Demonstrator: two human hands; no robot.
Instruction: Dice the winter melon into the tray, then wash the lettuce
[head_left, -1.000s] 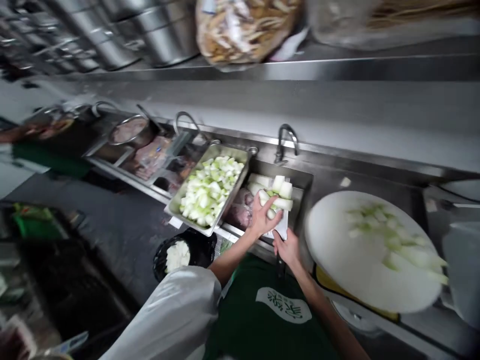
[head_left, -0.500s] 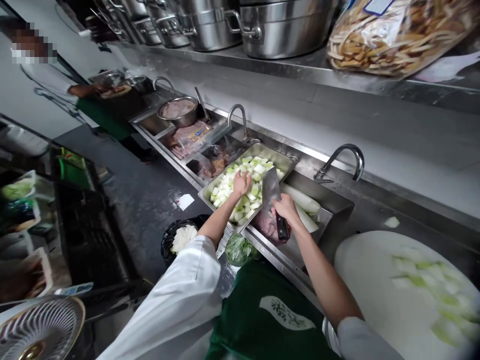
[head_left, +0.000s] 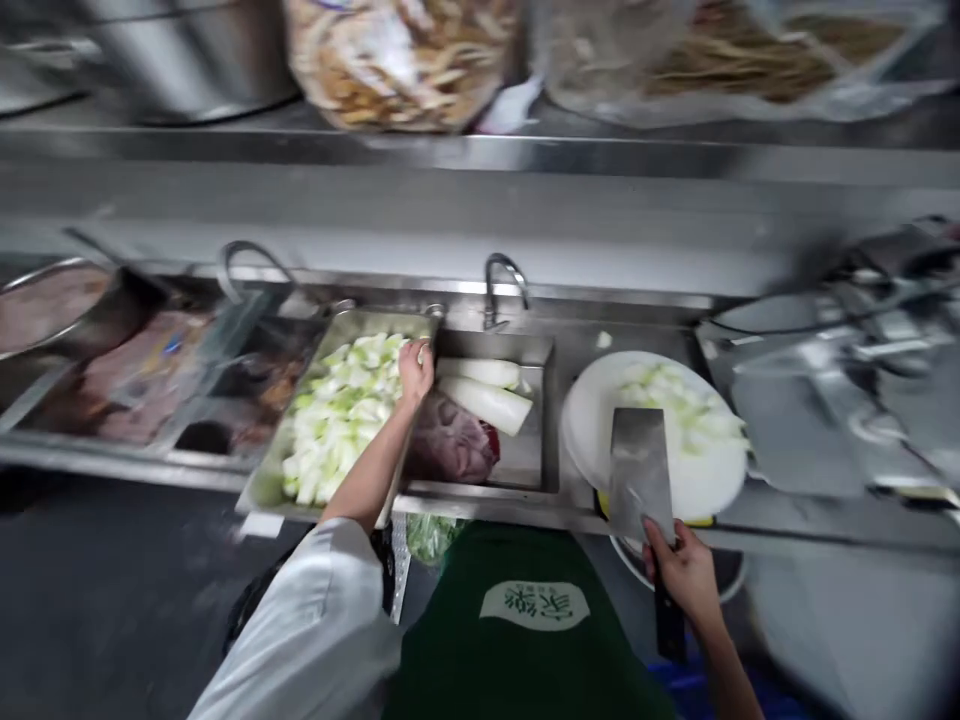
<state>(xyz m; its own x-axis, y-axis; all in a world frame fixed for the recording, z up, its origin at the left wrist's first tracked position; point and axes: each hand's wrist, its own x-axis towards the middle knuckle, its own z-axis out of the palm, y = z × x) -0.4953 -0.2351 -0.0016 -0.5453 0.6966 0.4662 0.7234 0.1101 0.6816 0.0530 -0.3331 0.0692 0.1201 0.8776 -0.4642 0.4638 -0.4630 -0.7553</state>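
Note:
My right hand is wrapped round the dark handle of a cleaver. Its broad blade points away from me, over the near left part of a round white cutting board. Pale green-white cut pieces lie blurred on that board. At the right side of a metal tray is my left hand, fingers loosely bent and apart, holding nothing I can see. Chunks of pale green vegetable heap up in the tray. Beside it in the sink lie long peeled pale vegetables and a piece of meat.
A faucet arches over the sink. Left of the tray, other basins hold packed meat. Overhead runs a metal shelf with a bag of dried strips. Blurred metal equipment stands at the right.
The view has swung right. My right hand has carried the cleaver from beside the tray to the cutting board. My left hand has shifted from above the chunks to the tray's right side.

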